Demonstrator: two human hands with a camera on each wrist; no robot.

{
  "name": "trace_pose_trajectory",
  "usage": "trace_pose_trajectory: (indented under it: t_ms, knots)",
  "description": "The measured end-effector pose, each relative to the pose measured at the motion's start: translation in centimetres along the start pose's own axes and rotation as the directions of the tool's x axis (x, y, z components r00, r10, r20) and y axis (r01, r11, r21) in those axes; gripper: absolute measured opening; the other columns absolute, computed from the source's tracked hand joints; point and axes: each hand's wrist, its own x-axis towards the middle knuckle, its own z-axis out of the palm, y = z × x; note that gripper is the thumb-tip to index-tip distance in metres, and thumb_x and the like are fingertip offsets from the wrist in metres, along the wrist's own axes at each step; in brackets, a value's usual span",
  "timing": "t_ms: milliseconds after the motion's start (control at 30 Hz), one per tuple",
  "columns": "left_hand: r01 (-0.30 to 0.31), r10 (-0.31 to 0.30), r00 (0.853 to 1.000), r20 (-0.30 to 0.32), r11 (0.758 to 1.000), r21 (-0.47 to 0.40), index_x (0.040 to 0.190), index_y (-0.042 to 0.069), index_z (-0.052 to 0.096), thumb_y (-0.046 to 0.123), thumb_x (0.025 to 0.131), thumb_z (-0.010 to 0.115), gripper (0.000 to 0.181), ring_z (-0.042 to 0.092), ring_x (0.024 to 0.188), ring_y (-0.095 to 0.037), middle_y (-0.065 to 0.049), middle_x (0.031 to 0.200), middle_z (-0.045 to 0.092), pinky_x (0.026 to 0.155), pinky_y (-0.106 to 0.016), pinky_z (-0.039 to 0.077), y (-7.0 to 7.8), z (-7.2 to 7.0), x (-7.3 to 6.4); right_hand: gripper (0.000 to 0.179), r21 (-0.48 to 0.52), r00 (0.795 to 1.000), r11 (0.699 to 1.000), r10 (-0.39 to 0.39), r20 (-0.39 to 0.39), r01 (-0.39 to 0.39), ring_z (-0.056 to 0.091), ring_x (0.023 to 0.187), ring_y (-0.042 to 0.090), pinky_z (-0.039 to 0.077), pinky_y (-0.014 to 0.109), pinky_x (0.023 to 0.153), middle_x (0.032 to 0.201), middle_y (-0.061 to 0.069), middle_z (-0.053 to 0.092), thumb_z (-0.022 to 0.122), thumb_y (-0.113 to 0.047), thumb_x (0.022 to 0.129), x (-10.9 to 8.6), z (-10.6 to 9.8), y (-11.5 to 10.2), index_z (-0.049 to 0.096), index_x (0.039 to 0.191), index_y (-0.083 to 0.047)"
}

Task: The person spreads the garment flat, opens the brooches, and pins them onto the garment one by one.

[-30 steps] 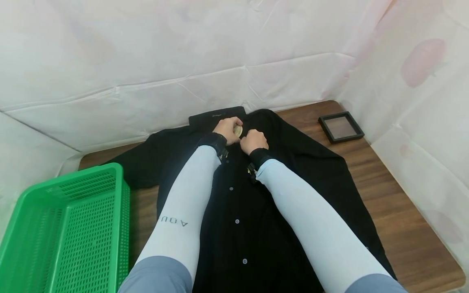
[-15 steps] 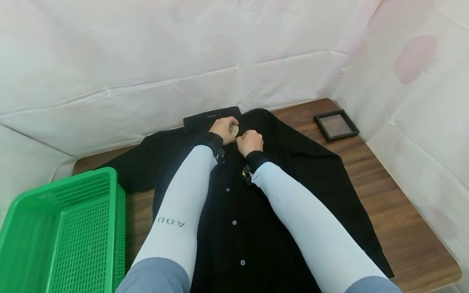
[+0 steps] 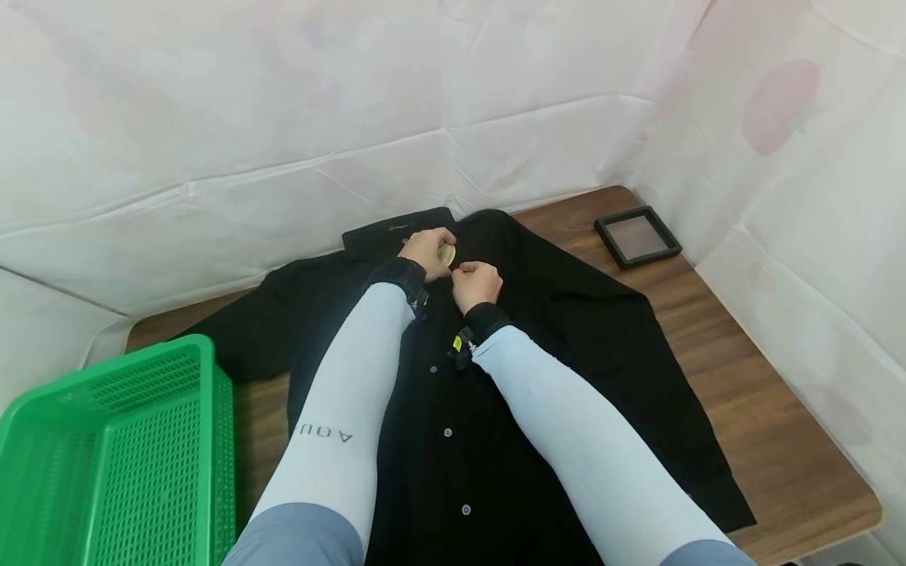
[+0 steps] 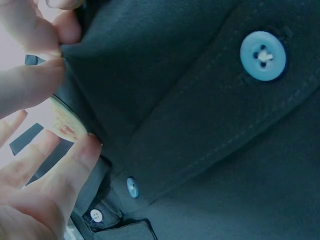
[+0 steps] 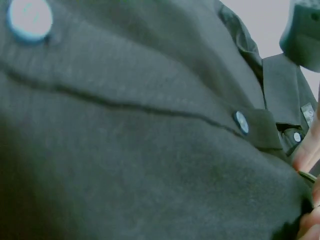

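Observation:
A black button-up shirt (image 3: 396, 487) lies spread on the wooden table, collar at the far side. Close below the collar, my left hand (image 3: 427, 251) pinches a round pale badge (image 3: 447, 254) at the shirt front. Reddish marks show on the badge (image 4: 65, 120) in the left wrist view, where it stands tilted against the cloth. Just beside it, my right hand (image 3: 476, 284) has curled fingers and pinches the shirt fabric. In the right wrist view only fingertips (image 5: 309, 147) and a thin badge edge appear at the right border; the badge's back is hidden.
A green plastic basket (image 3: 207, 440) stands at the left, over the table edge. At the far right lies a black square frame (image 3: 638, 236) with a clear middle. White printed sheeting (image 3: 304, 94) walls the back and right of the wooden table (image 3: 764, 440).
The head view has shifted, so everything slides slightly left. My right hand has dropped a little lower relative to the badge. The left hand keeps its hold on the badge.

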Motion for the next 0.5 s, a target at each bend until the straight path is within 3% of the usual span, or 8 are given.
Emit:
trace_pose_trajectory:
  t_ms: [267,500]
  knots:
    - [-0.034,0.034,0.999,0.015,0.999,-0.002,0.125,0.011,0.059,0.006,0.073,0.083,0.057,0.054,0.105,-0.026,-0.010,0.120,0.060,0.090,-0.042,0.048,-0.17,0.28,0.13,0.016,0.115,0.996,0.990,0.084,0.008,-0.084,0.065,0.069,0.018,0.049,0.033,0.067,0.074,0.004,0.070,0.061,-0.016,0.092,-0.66,-0.31,-0.12,0.075,0.094,-0.008]
    - [-0.031,0.031,0.999,0.027,0.999,-0.014,0.122,0.010,0.060,0.006,0.072,0.083,0.056,0.057,0.099,-0.025,-0.010,0.112,0.062,0.087,-0.040,0.049,0.03,0.01,-0.07,0.020,0.114,0.995,0.988,0.099,0.030,-0.102,0.064,0.074,0.018,0.048,0.035,0.073,0.074,0.002,0.069,0.058,-0.020,0.094,-0.80,-0.36,-0.05,0.075,0.097,-0.010]
